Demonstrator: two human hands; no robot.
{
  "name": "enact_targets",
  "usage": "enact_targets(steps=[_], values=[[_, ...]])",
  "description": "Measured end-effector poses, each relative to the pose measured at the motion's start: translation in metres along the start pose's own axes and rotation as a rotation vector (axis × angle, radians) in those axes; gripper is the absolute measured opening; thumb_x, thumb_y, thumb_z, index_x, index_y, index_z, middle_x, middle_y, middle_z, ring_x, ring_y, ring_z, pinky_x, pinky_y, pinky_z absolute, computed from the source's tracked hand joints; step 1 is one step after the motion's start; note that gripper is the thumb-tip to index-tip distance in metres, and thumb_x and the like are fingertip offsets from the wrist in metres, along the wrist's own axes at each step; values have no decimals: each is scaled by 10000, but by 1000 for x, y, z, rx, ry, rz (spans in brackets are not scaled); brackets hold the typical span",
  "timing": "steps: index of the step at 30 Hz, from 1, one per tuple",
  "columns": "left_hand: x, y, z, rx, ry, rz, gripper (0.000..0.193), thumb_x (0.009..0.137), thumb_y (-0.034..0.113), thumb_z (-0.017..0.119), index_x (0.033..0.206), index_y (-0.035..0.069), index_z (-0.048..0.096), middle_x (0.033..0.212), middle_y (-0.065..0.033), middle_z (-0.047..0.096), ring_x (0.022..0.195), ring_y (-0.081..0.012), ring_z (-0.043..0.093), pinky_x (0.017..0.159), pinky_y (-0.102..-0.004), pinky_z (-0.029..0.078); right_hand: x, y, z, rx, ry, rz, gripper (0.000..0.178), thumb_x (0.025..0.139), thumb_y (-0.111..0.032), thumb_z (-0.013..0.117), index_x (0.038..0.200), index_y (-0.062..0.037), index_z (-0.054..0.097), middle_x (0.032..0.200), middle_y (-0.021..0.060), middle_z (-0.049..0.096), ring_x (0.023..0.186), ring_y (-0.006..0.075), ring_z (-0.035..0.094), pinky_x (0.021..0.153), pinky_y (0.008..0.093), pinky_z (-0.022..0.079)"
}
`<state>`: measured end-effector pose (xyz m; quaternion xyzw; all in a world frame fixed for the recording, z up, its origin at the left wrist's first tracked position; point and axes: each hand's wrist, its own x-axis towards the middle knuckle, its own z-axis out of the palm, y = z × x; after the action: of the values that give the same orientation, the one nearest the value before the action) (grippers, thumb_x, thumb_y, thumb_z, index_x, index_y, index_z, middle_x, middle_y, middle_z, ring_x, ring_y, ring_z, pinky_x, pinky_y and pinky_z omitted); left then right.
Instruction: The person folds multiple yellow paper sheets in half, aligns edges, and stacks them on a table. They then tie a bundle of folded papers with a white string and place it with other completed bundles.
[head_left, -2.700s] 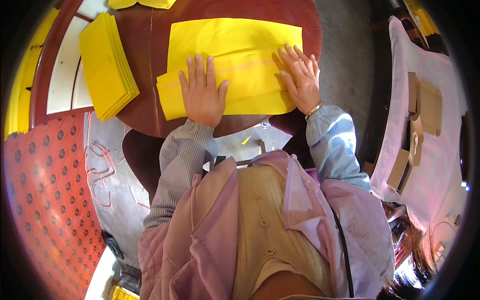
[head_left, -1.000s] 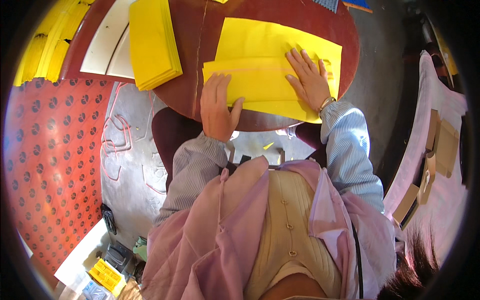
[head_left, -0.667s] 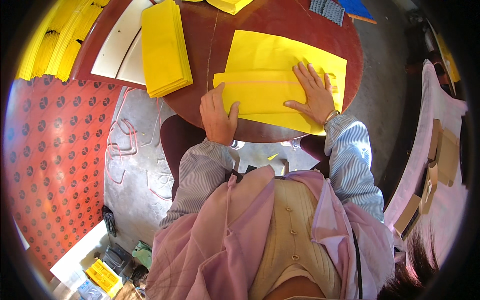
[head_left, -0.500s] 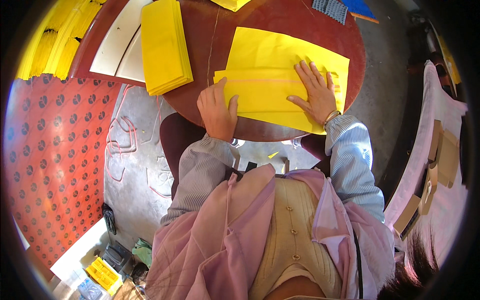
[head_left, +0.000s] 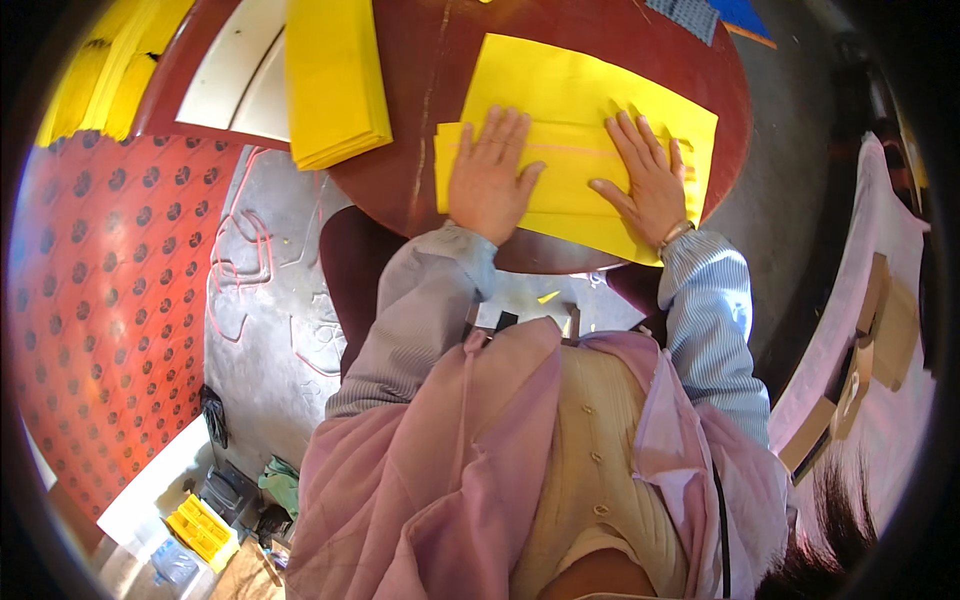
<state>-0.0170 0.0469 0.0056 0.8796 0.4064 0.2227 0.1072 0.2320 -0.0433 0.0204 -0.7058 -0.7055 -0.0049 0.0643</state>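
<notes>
Your yellow sheet (head_left: 585, 90) lay on the red worktop (head_left: 415, 70), to the right of a stack of narrower yellow pieces (head_left: 335, 80). Its near part looked already doubled over into a band; the far part lay flat and uncovered, seemingly left undone. Your left hand (head_left: 492, 178) and right hand (head_left: 652, 190) rested on the band, fingers outstretched, gripping nothing.

Yellow sheet (head_left: 595, 90) partly hidden under left hand (head_left: 492, 180), right hand (head_left: 650, 188). Yellow stack (head_left: 335, 80) left of left hand: cut off at top.
</notes>
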Motion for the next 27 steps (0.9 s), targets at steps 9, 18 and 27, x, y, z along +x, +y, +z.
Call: enact_targets(steps=[9,18,27], values=[[-1,-2,0,77,20,67,655,1015,400,663,1566,82,506,1643,-120,476,1558,-330,383,1269,-570,256,-15,32,5,-75,75,141,647,1095,-605,388,1659,-289,353,1741,-27,315,1621,231,241,1310,603,84],[0,-3,1,137,-42,50,707,1045,464,596,1630,112,411,1698,-115,392,1596,-316,304,1286,-558,210,-16,37,8,-37,51,138,672,1092,-636,362,1671,-298,325,1762,-22,260,1639,208,177,1315,585,53],[1,1,-5,171,-107,36,967,946,709,621,1640,81,377,1707,-160,359,1612,-312,265,1295,-563,180,-18,65,-3,140,-54,-70,1234,712,-955,635,1693,-318,240,1782,127,143,1647,354,89,1282,670,27]])
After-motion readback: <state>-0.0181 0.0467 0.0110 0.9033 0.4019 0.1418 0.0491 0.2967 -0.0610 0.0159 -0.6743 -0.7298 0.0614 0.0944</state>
